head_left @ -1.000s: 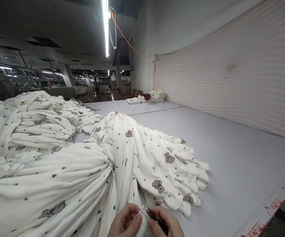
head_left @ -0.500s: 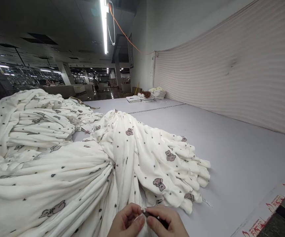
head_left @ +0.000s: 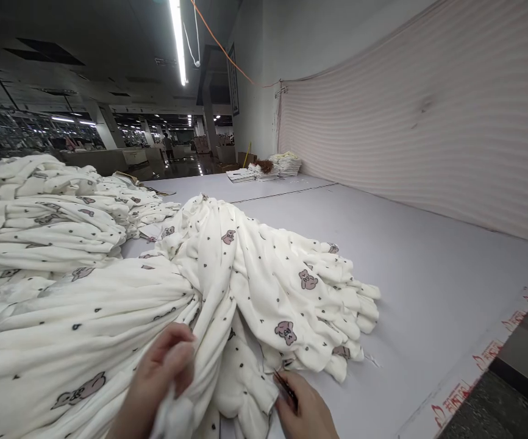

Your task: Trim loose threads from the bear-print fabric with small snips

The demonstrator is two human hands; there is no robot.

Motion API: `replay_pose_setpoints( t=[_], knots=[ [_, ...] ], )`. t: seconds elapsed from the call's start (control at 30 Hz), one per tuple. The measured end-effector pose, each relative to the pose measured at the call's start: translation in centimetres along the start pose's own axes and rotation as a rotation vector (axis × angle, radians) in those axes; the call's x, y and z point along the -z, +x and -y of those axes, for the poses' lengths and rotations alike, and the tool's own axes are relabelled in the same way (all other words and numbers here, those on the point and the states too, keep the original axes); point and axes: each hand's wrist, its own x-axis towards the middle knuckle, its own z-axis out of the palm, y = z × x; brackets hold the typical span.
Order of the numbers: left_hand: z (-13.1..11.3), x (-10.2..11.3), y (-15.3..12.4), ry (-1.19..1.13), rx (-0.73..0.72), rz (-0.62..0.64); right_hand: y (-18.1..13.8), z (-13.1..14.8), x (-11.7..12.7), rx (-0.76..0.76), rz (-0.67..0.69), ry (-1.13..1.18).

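My left hand [head_left: 156, 378] grips a bunched fold of white fleece fabric printed with small hearts and brown bears [head_left: 246, 286], low in the view. My right hand [head_left: 305, 411] sits just to the right, fingers closed around a small dark tool [head_left: 285, 385] whose tip touches the fabric's edge. The fabric pile fans out from my hands toward the middle of the grey table [head_left: 419, 280]. What kind of tool it is I cannot make out.
A second heap of the same fabric [head_left: 49, 213] lies at the left. Folded white stacks [head_left: 286, 163] and flat sheets [head_left: 241, 175] sit at the table's far end. A striped wall covering [head_left: 428, 122] runs along the right. Red-printed tape [head_left: 488, 360] marks the near right table edge.
My left hand has moved left and up, pulling a fold of fabric with it. The hands, close together before, are apart now. The view has shifted slightly left.
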Motion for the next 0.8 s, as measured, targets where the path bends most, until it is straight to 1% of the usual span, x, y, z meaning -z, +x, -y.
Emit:
replay_pose_setpoints(
  t=[0.03, 0.1, 0.13, 0.17, 0.2, 0.23, 0.3, 0.33, 0.4, 0.47, 0.53, 0.6, 0.67, 0.7, 0.73, 0.77, 0.8],
  knots=[
    [0.3, -0.6, 0.0, 0.261, -0.065, 0.101, 0.1, 0.0, -0.2, 0.018, 0.017, -0.015],
    [2.0, -2.6, -0.4, 0.746, -0.105, 0.312, 0.4, 0.4, -0.6, 0.027, 0.056, 0.021],
    [3.2, -3.7, -0.6, 0.908, -0.073, 0.371, 0.6, 0.6, -0.7, 0.025, 0.072, 0.050],
    [4.5, -4.6, -0.8, 1.024, -0.042, 0.397, 0.9, 0.9, -0.8, 0.025, 0.086, 0.076],
    [5.7, -5.3, -0.9, 1.085, -0.052, 0.395, 1.0, 1.3, -0.7, 0.027, 0.096, 0.099],
    [6.5, -5.6, -0.9, 1.090, -0.087, 0.392, 1.2, 1.6, -0.6, 0.031, 0.099, 0.116],
    [7.3, -5.4, -0.6, 0.977, -0.196, 0.352, 1.4, 2.1, -0.3, 0.040, 0.088, 0.137],
    [7.2, -4.9, -0.3, 0.888, -0.232, 0.315, 1.4, 2.2, -0.2, 0.036, 0.069, 0.156],
    [6.5, -3.8, 0.3, 0.735, -0.239, 0.203, 1.1, 2.3, -0.5, 0.018, 0.003, 0.235],
    [5.6, -3.0, 0.7, 0.654, -0.219, 0.104, 0.6, 2.0, -1.4, 0.004, -0.070, 0.359],
    [5.1, -2.7, 0.9, 0.599, -0.238, 0.050, -0.1, 1.4, -2.8, 0.022, -0.090, 0.439],
    [4.9, -2.7, 0.6, 0.493, -0.260, 0.061, -0.5, 0.9, -4.2, 0.053, -0.064, 0.429],
    [4.9, -2.7, 0.1, 0.393, -0.240, 0.131, -0.6, 0.7, -4.8, 0.046, -0.032, 0.386],
    [5.1, -2.7, -0.3, 0.386, -0.234, 0.155, -0.6, 0.7, -4.8, 0.029, -0.020, 0.364],
    [5.3, -2.8, -0.7, 0.420, -0.244, 0.164, -0.5, 0.9, -4.6, 0.026, -0.014, 0.342],
    [5.5, -2.9, -1.1, 0.488, -0.269, 0.164, -0.4, 1.1, -4.2, 0.054, -0.013, 0.316],
    [5.8, -3.0, -1.4, 0.570, -0.297, 0.155, -0.3, 1.3, -3.7, 0.116, -0.015, 0.288]
  ],
)
